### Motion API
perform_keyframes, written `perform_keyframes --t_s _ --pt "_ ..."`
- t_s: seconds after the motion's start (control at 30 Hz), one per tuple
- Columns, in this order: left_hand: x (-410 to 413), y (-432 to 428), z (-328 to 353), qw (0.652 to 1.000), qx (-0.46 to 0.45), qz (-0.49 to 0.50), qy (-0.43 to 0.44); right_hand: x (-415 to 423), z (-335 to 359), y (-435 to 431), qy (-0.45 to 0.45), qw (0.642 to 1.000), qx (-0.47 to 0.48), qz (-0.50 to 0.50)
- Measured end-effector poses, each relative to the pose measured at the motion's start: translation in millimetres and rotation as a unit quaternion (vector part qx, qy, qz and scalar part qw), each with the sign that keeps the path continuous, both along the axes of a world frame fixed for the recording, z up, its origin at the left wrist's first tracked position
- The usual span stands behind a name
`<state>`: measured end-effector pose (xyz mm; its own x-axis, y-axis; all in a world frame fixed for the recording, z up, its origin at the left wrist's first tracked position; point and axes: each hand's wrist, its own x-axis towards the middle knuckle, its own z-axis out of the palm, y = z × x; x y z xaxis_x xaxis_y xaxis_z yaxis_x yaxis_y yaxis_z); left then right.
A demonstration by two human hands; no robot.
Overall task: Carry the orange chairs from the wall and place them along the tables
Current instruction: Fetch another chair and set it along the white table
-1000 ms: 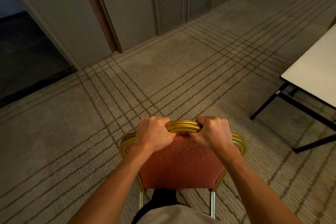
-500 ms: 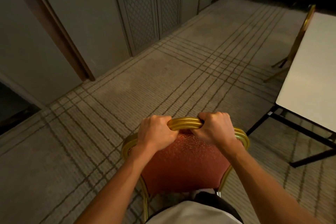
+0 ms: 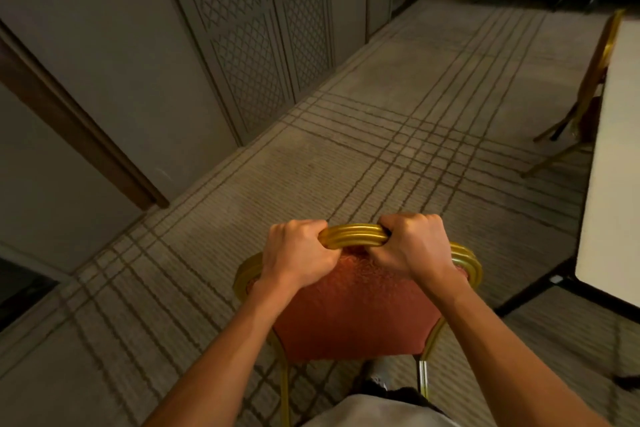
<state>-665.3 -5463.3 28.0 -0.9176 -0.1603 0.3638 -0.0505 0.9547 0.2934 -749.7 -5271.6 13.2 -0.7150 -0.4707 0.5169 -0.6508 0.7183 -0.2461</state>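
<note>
The patterned carpet, beige with dark crossing lines, fills most of the view. The wall runs along its left side, carrying lattice panels and a dark wooden trim strip that slants across it. The white table enters at the right edge on a black frame. Only its near corner and one long side show.

The orange chair is directly in front of you, low and centre, with its back towards you. It is left of the table's near corner and apart from it. Its gold frame arches over the orange patterned upholstery, and two uprights run down beside your white garment. The chair's feet are hidden, so it cannot be told whether they touch the carpet.

A second chair with the same gold frame stands farther off, close against the table's long side, its legs on the carpet.

Both your forearms are bare and reach forward, converging on the top rail. Your left hand is clenched over the rail to the left of its crown, knuckles up and fingers wrapped over the far side. Your right hand grips in the same way to the right of the crown. A short bare stretch of rail separates the two hands, which do not touch.
</note>
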Motion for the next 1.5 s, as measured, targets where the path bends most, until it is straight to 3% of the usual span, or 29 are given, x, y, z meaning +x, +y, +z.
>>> perform_keyframes --t_s 0.43,0.67,0.87,1.17,1.5 --pt "-252 -28 -12 0.997 0.018 -0.044 -0.058 -235 -10 -15 -0.068 0.996 0.043 -0.032" --pt "-412 -54 -40 0.992 -0.004 -0.109 -0.062 -363 -28 -34 -0.094 0.986 0.079 -0.108" --pt "-534 -54 -31 0.978 0.012 -0.198 -0.058 -444 -19 -34 -0.103 0.975 0.057 -0.190" --pt "-692 -5 -25 0.943 -0.015 -0.327 -0.067 -546 -28 5 -0.096 0.941 0.025 -0.323" --pt "-875 81 -27 0.913 -0.031 -0.397 -0.091 -701 -32 84 -0.121 0.917 0.007 -0.380"
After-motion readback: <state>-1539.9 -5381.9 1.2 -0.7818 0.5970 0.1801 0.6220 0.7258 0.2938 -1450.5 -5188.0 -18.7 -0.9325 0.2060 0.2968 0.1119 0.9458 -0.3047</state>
